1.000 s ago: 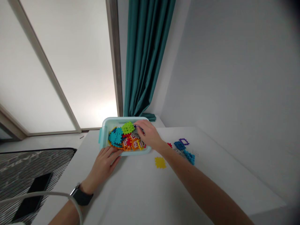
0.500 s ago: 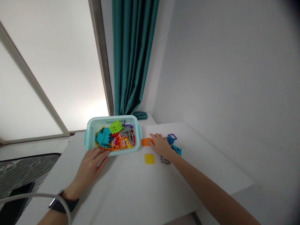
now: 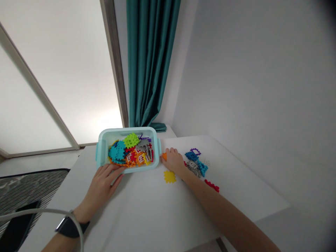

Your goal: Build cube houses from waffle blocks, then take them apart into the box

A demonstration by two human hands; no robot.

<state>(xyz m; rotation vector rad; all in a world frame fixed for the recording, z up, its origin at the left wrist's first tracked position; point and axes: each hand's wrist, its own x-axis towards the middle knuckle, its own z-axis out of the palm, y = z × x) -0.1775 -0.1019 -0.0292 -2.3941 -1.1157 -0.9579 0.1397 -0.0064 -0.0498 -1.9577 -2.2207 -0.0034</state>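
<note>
My right hand [image 3: 173,161] is closed over an orange toothed building tile [image 3: 164,156] beside the bin, covering most of it. The fingers of my left hand [image 3: 109,176] lie over the near rim of a pale turquoise plastic bin [image 3: 105,133], with the thumb below against its outer wall. Inside is a heap of interlocking tiles: a light green one [image 3: 131,140], blue ones [image 3: 117,152], grey ones [image 3: 144,144], and orange ones with white window grids [image 3: 139,159]. A yellow tile [image 3: 170,177] lies flat just in front of my right hand.
Right of my right hand lie blue tiles [image 3: 202,168], a grey tile with a white grid [image 3: 193,167], a purple toothed ring [image 3: 195,151] and a red piece [image 3: 211,186] on the white table [image 3: 147,210]. A pale cable [image 3: 44,210] arcs across my left wrist.
My right hand has shifted slightly left and covers more of the orange tile. Grey and red pieces behind it show more now. My left hand keeps its place at the bin's rim.
</note>
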